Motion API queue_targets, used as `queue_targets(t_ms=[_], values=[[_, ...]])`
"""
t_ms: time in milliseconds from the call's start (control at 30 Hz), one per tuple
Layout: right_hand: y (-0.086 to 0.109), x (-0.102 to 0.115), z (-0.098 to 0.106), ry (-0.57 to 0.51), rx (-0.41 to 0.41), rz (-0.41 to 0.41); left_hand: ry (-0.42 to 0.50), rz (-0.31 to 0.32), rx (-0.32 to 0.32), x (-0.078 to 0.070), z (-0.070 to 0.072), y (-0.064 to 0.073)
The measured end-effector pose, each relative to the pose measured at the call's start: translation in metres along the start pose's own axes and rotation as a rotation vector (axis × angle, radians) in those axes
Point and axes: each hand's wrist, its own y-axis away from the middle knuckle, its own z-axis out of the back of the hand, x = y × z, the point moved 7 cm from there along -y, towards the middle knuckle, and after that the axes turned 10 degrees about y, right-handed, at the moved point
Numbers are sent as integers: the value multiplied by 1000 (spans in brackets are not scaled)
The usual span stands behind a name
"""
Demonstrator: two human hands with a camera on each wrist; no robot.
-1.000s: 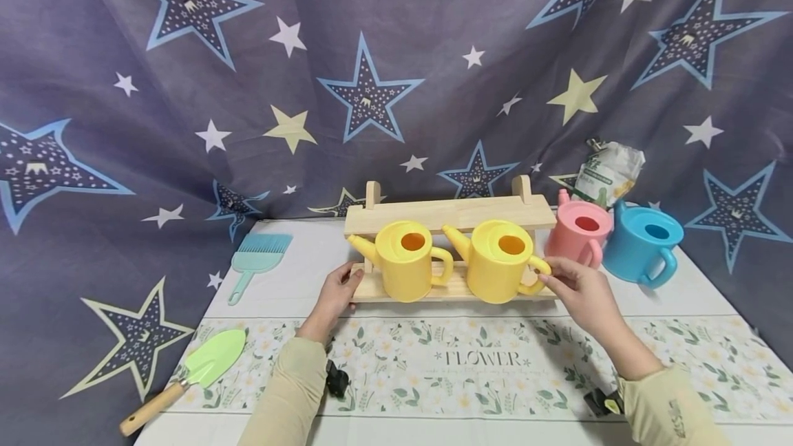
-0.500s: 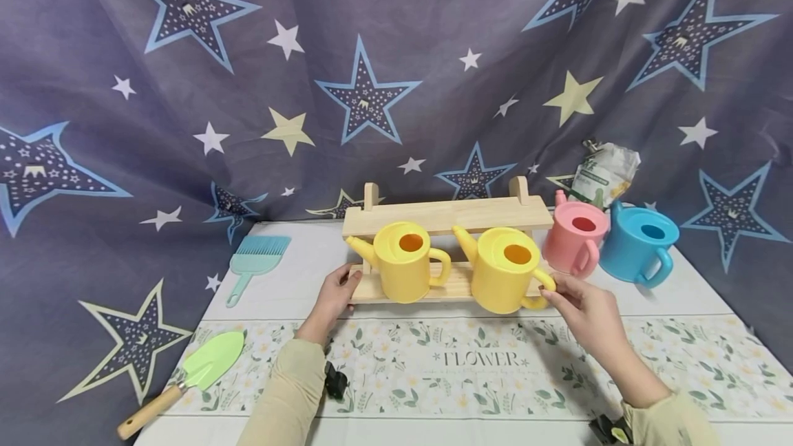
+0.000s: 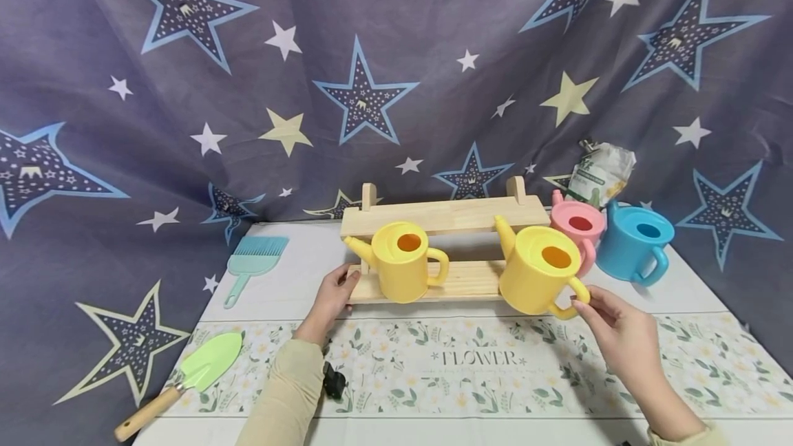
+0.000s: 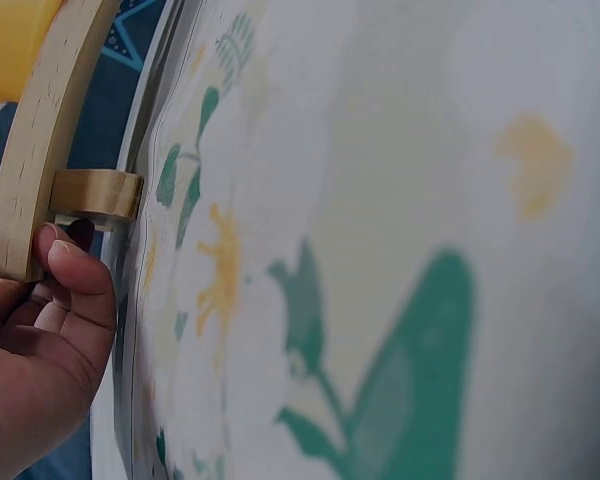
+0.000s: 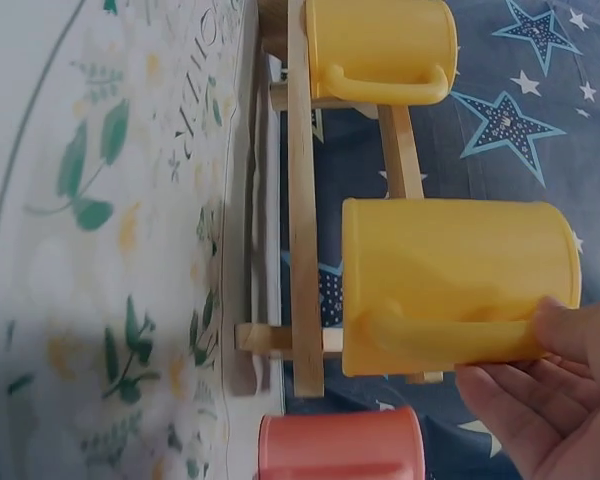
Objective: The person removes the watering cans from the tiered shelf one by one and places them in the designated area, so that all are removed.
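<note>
The right hand (image 3: 619,336) pinches the handle of the upright yellow watering can (image 3: 537,270), spout pointing left toward the wooden rack (image 3: 442,215), whose lower left end the left hand (image 3: 331,298) grips.

Held in the right grip (image 3: 619,336): watering can (image 3: 535,279), plain yellow, with an orange-tinted opening. Second watering can (image 3: 403,270), beyond the left grip (image 3: 331,298): same yellow, same orange opening. Rack (image 3: 442,215) under the left grip: pale natural wood, unpainted. Behind the right grip: pink can (image 3: 579,224), then blue can (image 3: 632,243). Surface (image 3: 458,370) beneath both grips: white, with a green-leaf and yellow-flower band. Brush (image 3: 254,258): light blue. Trowel (image 3: 198,370): mint green, wooden handle. Backdrop (image 3: 186,88): grey-purple, with blue-edged, white and yellow stars.
</note>
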Motion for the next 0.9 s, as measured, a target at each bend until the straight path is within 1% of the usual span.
queue_targets(t_ms=[100, 200, 467, 567, 733, 900], values=[[4, -6, 6, 28, 1, -52, 8, 3, 1, 0, 0, 0], [7, -13, 13, 64, -14, -91, 6, 5, 1, 1, 0, 0], [18, -31, 38, 130, -121, -162, -4, -7, 7, -1, 0, 0], [21, -37, 44, 151, -144, -181, -4, -2, 7, -2, 0, 0], [28, -44, 50, 192, -146, -207, -12, 5, 6, -1, 0, 0], [35, -52, 50, 210, -127, -246, -12, 4, 8, -1, 0, 1]])
